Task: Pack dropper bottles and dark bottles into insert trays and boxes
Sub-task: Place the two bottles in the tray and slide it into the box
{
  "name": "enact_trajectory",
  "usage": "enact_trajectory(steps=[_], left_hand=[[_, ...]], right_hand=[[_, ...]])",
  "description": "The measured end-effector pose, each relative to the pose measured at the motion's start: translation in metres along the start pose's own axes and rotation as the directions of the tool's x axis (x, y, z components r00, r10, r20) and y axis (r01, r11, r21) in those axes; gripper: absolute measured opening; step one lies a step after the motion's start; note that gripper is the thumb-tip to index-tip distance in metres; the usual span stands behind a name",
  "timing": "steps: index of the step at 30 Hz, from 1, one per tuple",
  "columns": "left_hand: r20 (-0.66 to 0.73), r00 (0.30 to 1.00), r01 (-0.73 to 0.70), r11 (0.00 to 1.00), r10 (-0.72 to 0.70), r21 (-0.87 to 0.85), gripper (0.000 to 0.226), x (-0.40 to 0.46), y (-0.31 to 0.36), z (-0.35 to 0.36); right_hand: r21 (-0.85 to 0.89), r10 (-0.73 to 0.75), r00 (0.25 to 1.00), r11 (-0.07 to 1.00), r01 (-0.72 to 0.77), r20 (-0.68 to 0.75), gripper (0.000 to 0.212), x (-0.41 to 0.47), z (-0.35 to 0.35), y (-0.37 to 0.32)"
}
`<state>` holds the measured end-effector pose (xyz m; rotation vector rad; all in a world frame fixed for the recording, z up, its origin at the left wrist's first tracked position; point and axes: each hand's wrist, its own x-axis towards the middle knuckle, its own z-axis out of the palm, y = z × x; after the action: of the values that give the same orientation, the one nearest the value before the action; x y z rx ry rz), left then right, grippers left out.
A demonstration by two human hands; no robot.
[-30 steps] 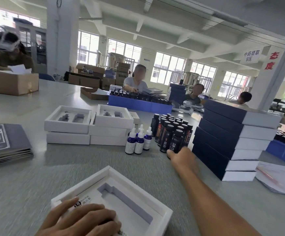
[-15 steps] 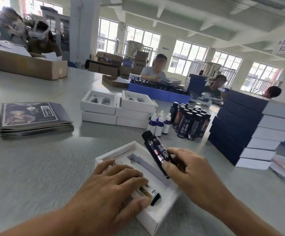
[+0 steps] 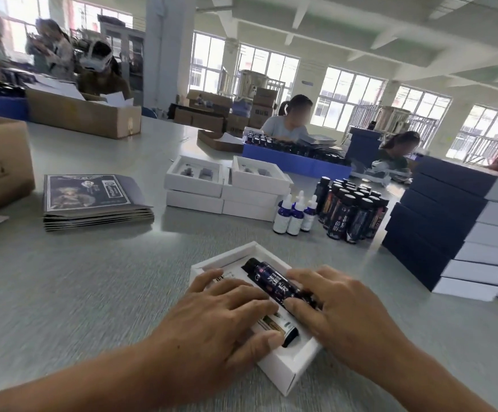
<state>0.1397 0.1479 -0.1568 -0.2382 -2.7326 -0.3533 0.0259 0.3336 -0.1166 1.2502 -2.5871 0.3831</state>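
A white insert tray (image 3: 283, 373) lies on the table right in front of me. My right hand (image 3: 343, 316) is shut on a dark bottle (image 3: 271, 281) that lies flat in the tray's slot. My left hand (image 3: 212, 322) rests flat on the tray's left half, covering most of a second bottle (image 3: 283, 330) whose cap end shows. Three white-capped dropper bottles (image 3: 293, 215) stand further back, beside a cluster of upright dark bottles (image 3: 351, 209).
Stacked white insert trays (image 3: 227, 191) sit behind the droppers. A tall pile of navy and white boxes (image 3: 449, 227) stands at the right. Leaflets (image 3: 93, 203) and cardboard cartons (image 3: 1, 162) are on the left. Other people work at the table's far side.
My right hand took a dark bottle from the cluster, carried it back and laid it down into the tray. My left hand stayed on the tray.
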Motion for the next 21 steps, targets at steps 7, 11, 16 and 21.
enact_trajectory(steps=[7, 11, 16, 21], left_hand=[[-0.002, 1.000, -0.007, 1.000, 0.007, 0.028, 0.064, 0.001, -0.001, 0.001], [-0.002, 1.000, 0.001, 1.000, -0.001, 0.023, 0.065, -0.001, 0.001, 0.000], [0.013, 1.000, -0.004, 0.999, 0.004, 0.032, 0.065, -0.001, 0.000, 0.002], [-0.017, 0.999, -0.043, 0.997, 0.044, 0.056, 0.062, 0.001, 0.000, 0.005]], right_hand=[[-0.043, -0.024, 0.984, 0.999, 0.032, 0.176, 0.040, 0.010, -0.008, 0.000], [-0.087, -0.032, 0.956, 0.994, 0.060, 0.292, 0.035, 0.019, -0.011, 0.001], [-0.114, -0.006, 0.936, 0.992, 0.049, 0.351, 0.036, 0.022, -0.015, 0.000], [-0.112, -0.034, 0.959, 0.991, 0.068, 0.282, 0.047, -0.001, -0.008, -0.002]])
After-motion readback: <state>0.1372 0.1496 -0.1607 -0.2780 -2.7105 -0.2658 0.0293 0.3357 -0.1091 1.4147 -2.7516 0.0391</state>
